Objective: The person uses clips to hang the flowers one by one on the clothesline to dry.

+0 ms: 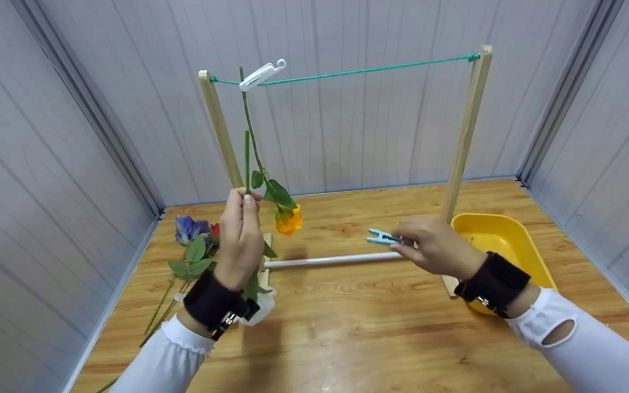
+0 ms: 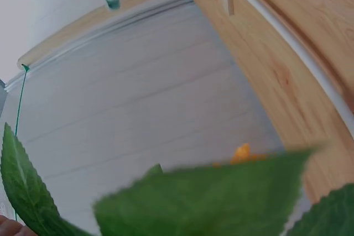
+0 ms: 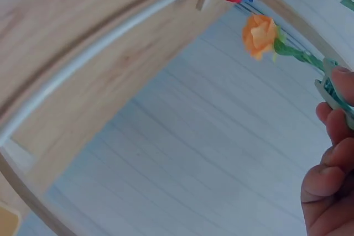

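While gripping the green flower stem [image 1: 247, 164] upright in the left hand [image 1: 240, 240] beside the frame's left post, and pinching the blue clothespin [image 1: 381, 237] in the right hand [image 1: 434, 245] over the desk's [image 1: 358, 338] middle: probably best to raise stem to green cord [image 1: 369, 69], then clip squarely, clear of the white clothespin [image 1: 259, 75].

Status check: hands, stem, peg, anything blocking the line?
Left hand grips a green stem, held upright. Right hand pinches a blue clothespin. Orange flower hangs head-down from a white clothespin on the green line. Rest of line bare.
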Tool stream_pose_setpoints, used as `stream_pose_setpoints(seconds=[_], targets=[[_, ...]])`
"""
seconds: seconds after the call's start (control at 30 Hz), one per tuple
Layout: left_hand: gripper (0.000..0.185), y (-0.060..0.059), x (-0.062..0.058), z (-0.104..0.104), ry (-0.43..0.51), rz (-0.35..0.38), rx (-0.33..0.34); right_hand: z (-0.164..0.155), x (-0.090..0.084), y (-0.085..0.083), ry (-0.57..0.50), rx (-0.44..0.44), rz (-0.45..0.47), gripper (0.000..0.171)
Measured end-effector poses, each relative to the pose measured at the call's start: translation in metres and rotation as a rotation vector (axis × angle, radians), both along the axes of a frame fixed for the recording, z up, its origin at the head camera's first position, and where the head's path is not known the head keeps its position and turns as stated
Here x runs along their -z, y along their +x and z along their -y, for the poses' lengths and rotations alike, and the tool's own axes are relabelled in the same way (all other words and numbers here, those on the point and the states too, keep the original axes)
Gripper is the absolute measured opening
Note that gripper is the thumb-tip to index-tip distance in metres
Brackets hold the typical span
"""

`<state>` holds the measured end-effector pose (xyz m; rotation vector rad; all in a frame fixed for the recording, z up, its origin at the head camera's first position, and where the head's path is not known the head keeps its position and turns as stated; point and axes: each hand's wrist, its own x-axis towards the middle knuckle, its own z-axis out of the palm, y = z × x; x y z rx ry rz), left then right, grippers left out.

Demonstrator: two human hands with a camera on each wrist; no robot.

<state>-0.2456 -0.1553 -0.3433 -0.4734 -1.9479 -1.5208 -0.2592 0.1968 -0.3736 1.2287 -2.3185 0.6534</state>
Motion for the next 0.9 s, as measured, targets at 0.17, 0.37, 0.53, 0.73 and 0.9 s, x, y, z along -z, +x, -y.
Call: stream_pose_setpoints(seconds=[0.17,0.37,0.53,0.73,0.9], targets=[[0.025,-0.004,-0.006,-0.014,0.006,0.027,0.048,0.005,-0.023,-0.009,-0.03,-0.003,-0.008,0.008],[0.025,-0.016,-0.006,-0.029,0.021,0.018,0.097,0.014,-0.049,-0.02,0.012,-0.003,-0.009,0.007],[0.024,-0.028,-0.014,-0.044,0.017,0.032,0.142,0.021,-0.073,-0.031,0.01,-0.017,-0.008,0.005],[0.024,-0.047,-0.029,-0.059,-0.008,0.056,0.161,0.029,-0.1,-0.043,0.006,-0.008,-0.046,0.008],[0.024,-0.059,-0.037,-0.065,-0.005,0.068,0.171,0.035,-0.119,-0.051,-0.009,0.035,-0.073,0.012]])
